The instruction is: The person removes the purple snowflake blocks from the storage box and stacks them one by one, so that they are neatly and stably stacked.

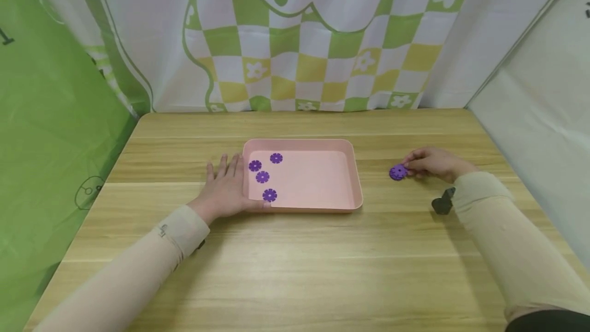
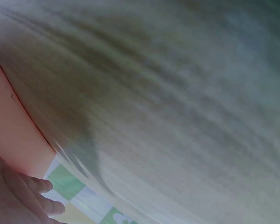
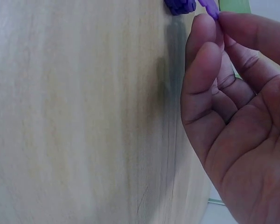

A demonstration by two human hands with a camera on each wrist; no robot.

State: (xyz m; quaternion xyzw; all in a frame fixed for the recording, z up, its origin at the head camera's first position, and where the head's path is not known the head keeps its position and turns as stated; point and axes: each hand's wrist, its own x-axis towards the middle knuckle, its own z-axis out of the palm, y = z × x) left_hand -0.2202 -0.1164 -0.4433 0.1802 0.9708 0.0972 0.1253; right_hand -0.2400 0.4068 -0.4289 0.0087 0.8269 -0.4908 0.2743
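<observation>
The right wrist view shows what the head view half hides: the fingertips of the right hand (image 1: 430,164) pinch one thin purple disc (image 3: 210,6), seen nearly edge-on and cut off by the frame, while the other fingers curl toward the palm. Just beside those tips sits a clump of purple pieces (image 3: 181,5), with a slim gap showing between it and the held disc; from the head camera, disc and clump overlap, and I can't count the pieces. Only the head view takes in the notched outline of the discs and the dark device (image 1: 443,203) by the right cuff. The left wrist view gives mostly tabletop (image 2: 177,116), with part of the left hand against a pink wall; its thumb shows only from the head. There, the left hand (image 1: 225,191) has its fingers slightly spread along the left side of the pink tray (image 1: 318,178), thumb stretched along the near rim. Inside the tray are four purple flower discs (image 1: 262,177): one just beyond the thumb tip, two close to the forefinger, and one farther in from it.
</observation>
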